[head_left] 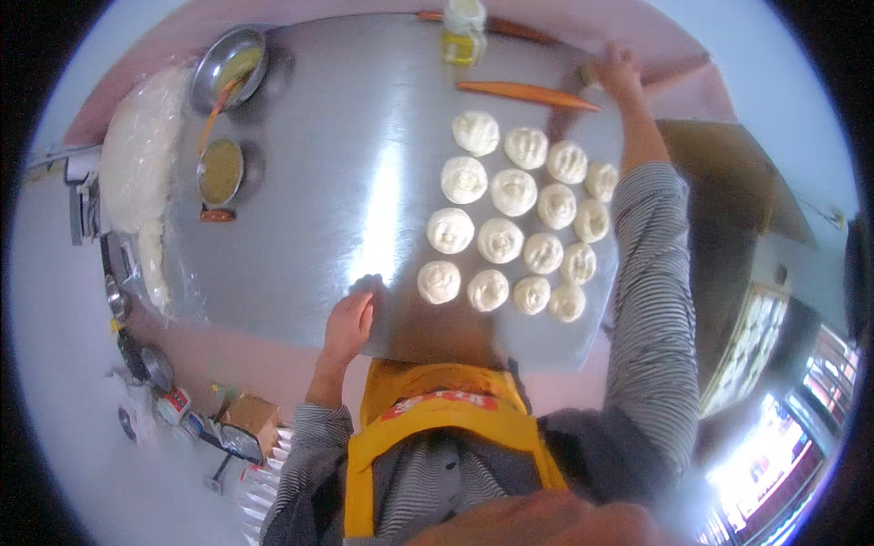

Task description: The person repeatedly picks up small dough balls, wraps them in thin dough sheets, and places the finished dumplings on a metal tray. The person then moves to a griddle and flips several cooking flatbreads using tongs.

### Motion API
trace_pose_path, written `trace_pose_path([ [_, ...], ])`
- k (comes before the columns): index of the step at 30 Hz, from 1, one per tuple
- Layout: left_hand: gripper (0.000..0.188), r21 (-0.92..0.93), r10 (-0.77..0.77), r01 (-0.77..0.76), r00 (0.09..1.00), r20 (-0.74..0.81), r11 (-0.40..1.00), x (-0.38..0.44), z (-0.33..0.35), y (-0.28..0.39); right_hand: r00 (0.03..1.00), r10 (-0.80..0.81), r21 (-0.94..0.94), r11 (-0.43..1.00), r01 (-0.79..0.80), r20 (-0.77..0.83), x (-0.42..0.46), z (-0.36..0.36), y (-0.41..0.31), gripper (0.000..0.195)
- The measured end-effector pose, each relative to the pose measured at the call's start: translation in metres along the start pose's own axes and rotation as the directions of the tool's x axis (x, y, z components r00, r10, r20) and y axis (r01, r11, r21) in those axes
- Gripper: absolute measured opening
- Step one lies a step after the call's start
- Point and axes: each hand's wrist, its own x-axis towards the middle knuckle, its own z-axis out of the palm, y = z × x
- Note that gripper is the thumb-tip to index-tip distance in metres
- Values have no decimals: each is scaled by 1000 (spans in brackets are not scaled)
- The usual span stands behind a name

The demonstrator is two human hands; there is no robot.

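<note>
My left hand (349, 326) rests at the near edge of the metal work table (321, 170), its fingers curled and no object visible in it. My right hand (618, 72) reaches to the far right corner, next to a small pale object (588, 74); blur hides whether it grips this. Between my arms lie several round, coiled pieces of dough (500, 240) in rough rows. Beyond them is a tapered wooden rolling pin (529, 94). A clear jug with yellow liquid (463, 41) stands behind the pin.
At the left, a large mass of dough (140, 164) lies under plastic film. Beside it stand a metal bowl (259, 68) with an orange-handled utensil (217, 112) and a smaller bowl of yellowish paste (221, 173). Another long wooden piece (522, 31) lies along the far edge. A cardboard box (251, 420) is below left.
</note>
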Motion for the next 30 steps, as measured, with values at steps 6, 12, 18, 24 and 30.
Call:
trace_pose_path([
  [6, 27, 25, 55, -53, 997, -60, 998, -3, 9, -14, 997, -52, -48, 997, 55, 52, -34, -7, 29, 63],
  [12, 45, -197, 321, -315, 947, -6, 928, 65, 5, 84, 970, 232, 615, 777, -135, -80, -248, -214, -96, 55],
  [18, 74, -451, 750, -634, 647, 135, 628, 73, 28, 194, 961, -7, 758, 616, -215, 278, -409, -338, -159, 73],
  [24, 76, -574, 627, -336, 645, 438, 747, 8, 43, 248, 986, 124, 779, 606, -161, 107, -495, -360, -144, 70],
  [30, 72, -760, 603, -205, 743, 290, 617, -42, 78, 286, 810, 307, 860, -285, -423, 499, -555, -312, -95, 64],
])
